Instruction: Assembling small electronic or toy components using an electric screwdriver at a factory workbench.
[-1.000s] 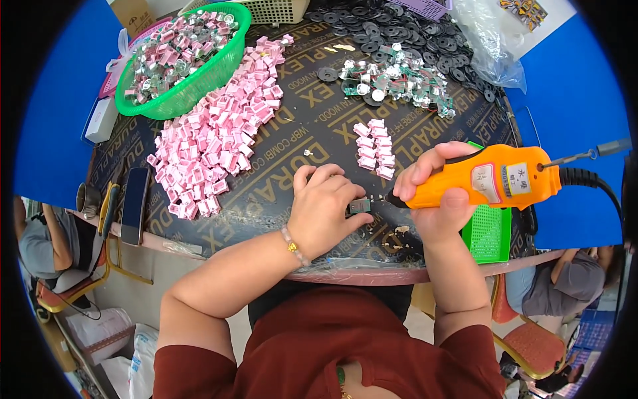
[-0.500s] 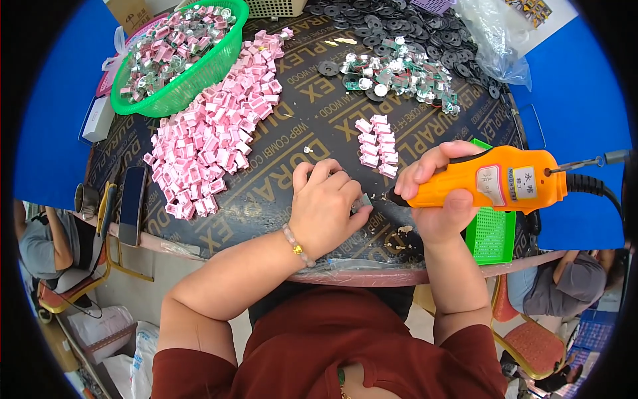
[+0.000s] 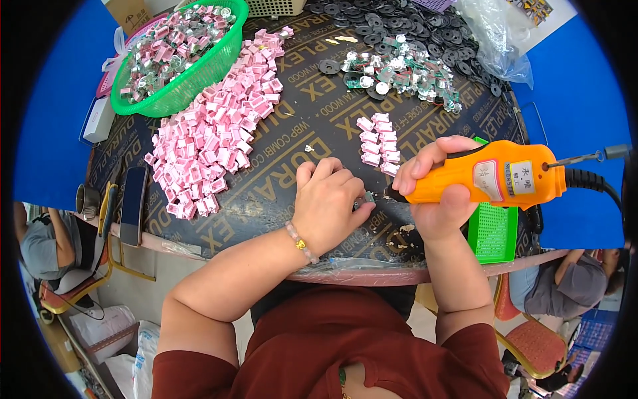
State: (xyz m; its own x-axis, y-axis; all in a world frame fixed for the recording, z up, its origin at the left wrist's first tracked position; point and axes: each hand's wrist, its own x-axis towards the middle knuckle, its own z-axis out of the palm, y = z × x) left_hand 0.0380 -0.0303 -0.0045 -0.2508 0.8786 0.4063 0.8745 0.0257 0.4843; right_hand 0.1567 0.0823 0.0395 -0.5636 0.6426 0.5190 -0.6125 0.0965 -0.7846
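Note:
My right hand (image 3: 438, 209) is wrapped round an orange electric screwdriver (image 3: 488, 174), which lies nearly level with its dark tip pointing left. Close to that tip, my left hand (image 3: 330, 206) rests low over the dark table, fingers curled. Between its thumb and forefinger a small greenish, partly clear piece (image 3: 369, 197) shows; most of it is hidden, so its kind is unclear. Just beyond the hands stand two short rows of small pink plastic housings (image 3: 379, 143). A tiny pale piece (image 3: 309, 149) lies above my left hand.
At left are a heap of pink housings (image 3: 212, 126) and a full green basket (image 3: 166, 101). Small circuit boards (image 3: 415, 76) and black discs (image 3: 412, 26) lie at the back. A green tray (image 3: 492, 236) is by my right wrist; a phone (image 3: 135, 199) is near the left edge.
The screwdriver and my right hand have shifted very slightly. My left hand keeps its pinch on the small piece in nearly the same place.

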